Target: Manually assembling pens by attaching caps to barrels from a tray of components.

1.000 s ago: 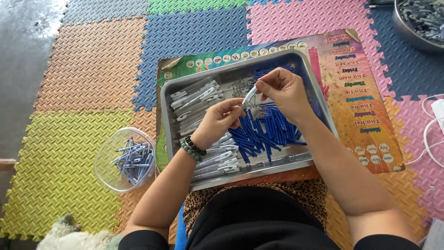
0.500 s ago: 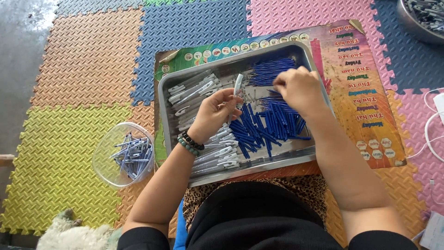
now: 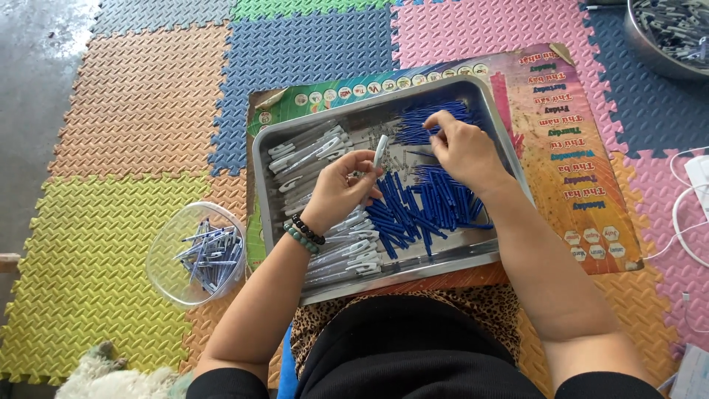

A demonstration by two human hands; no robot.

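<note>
Left hand (image 3: 341, 188) pinches a white pen barrel (image 3: 379, 150) upright over the middle of the metal tray (image 3: 509, 170), open end up, presumably to take a refill. Right hand (image 3: 461, 148) reaches with narrowed fingers into the blue refills (image 3: 425, 203) at the tray's far right corner; whether it grips one, I can't tell. Plastic bowl (image 3: 166, 277) of finished pens sits off the tray's left edge on the foam mat (image 3: 96, 244).

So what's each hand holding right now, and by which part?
The left hand holds a pale pen barrel by its lower end, tip pointing up. The right hand reaches into the blue refills; whether it grips one cannot be told.
</note>
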